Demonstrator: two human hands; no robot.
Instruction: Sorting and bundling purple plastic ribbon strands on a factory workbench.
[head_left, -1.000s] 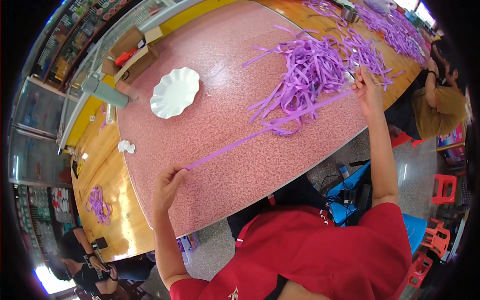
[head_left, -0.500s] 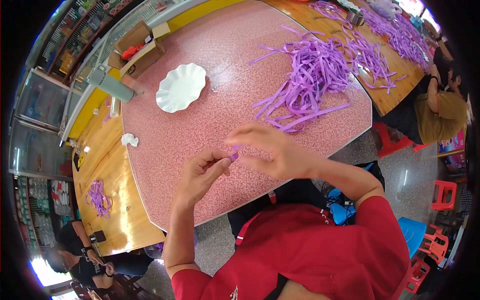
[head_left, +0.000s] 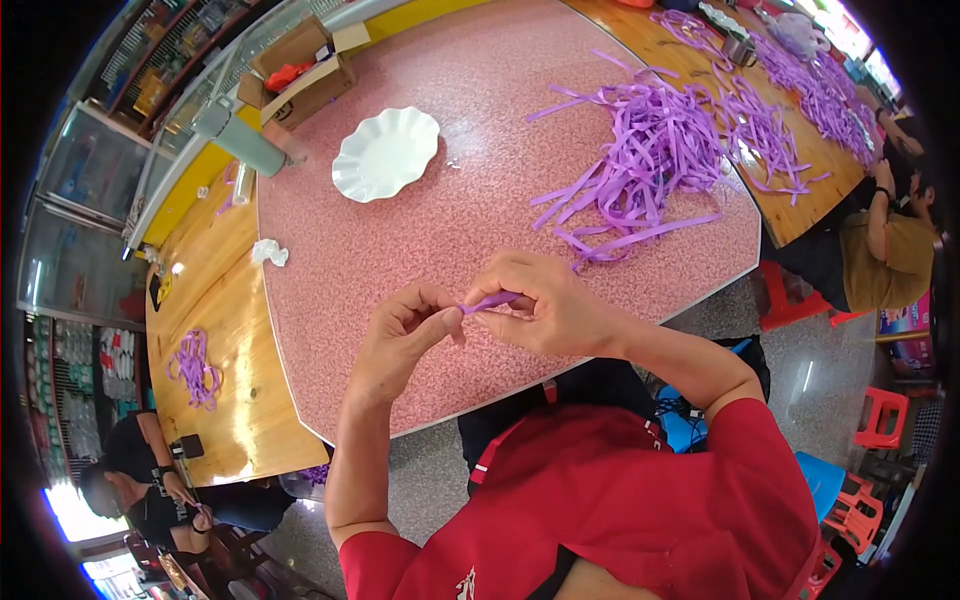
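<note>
A short purple ribbon piece (head_left: 490,302) stretches between my two hands over the near part of the pink speckled table (head_left: 350,270). Thumb and fingers of my left hand (head_left: 408,330) pinch its left end. My right hand (head_left: 545,303) is closed round the other end, with fingertips close to the left ones. How the ribbon is folded between the fingertips is too small to tell. Beyond my right hand lies a loose heap of purple ribbons (head_left: 650,150). Farther off, left of the heap, is a white plate with a wavy rim (head_left: 386,154).
At the far left stand an open cardboard box (head_left: 310,85) and a grey-green bottle (head_left: 245,142). Crumpled white tissue (head_left: 270,252) lies by the left edge. Wooden tables (head_left: 235,430) flank mine; more ribbons (head_left: 195,370) lie there. One person (head_left: 150,480) sits left, others (head_left: 885,250) right.
My right hand has come in from raised, spread fingers and now grips the ribbon beside my left hand. More of the ribbon shows. The view has shifted slightly.
</note>
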